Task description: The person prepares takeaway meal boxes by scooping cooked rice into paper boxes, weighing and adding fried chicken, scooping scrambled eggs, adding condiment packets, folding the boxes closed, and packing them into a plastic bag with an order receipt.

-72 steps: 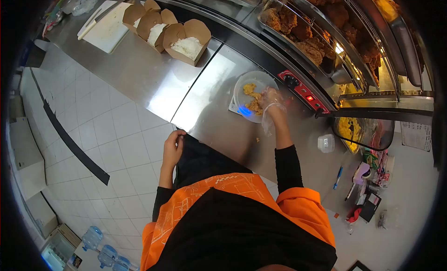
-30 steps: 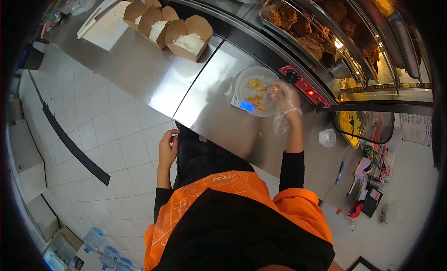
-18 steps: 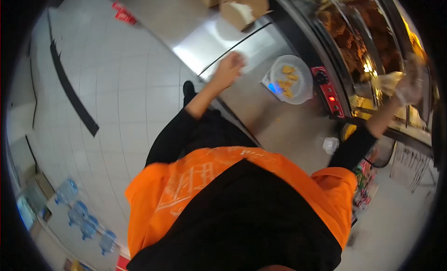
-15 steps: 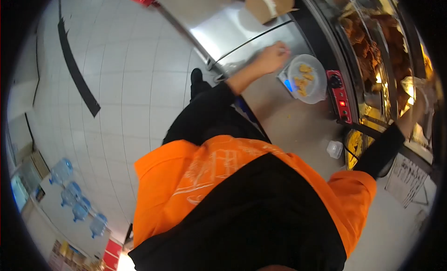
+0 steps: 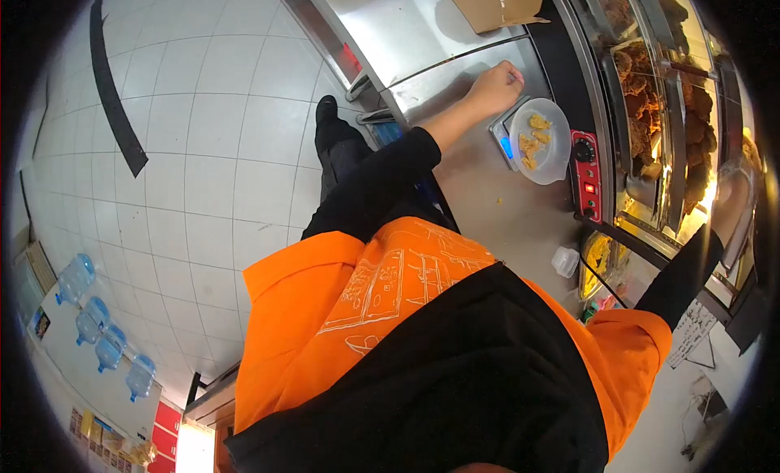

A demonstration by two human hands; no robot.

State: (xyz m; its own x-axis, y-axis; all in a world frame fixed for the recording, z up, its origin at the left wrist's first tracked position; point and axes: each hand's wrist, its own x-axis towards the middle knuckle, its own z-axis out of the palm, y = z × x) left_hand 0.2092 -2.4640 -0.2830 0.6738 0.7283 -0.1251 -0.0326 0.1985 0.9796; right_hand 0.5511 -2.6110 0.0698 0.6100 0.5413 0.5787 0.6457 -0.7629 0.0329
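Observation:
My left hand (image 5: 496, 88) is above the steel counter, just beside a kitchen scale (image 5: 502, 136). Its fingers are curled in; whatever may be between them is hidden. On the scale sits a translucent white plastic bowl (image 5: 555, 160) with several golden fried pieces (image 5: 536, 137) in it. Far to the right, my right hand (image 5: 733, 198) reaches in at the lit food display cabinet (image 5: 605, 107). Its fingers are blurred by glare and the edge of the view, so their grip is unclear. Brown fried chicken (image 5: 642, 107) lies on the cabinet's trays nearby.
A red control panel (image 5: 587, 176) with a knob is beside the bowl. An open cardboard box (image 5: 497, 6) stands at the counter's far end. A small clear plastic cup (image 5: 565, 262) and a black cable (image 5: 601, 279) are near the cabinet. Large water bottles (image 5: 91, 320) are at left.
My left hand has shifted slightly away from me, fingers still curled. My right hand remains at the cabinet, a little lower in view. The camera view has shifted; the bowl stays on the scale.

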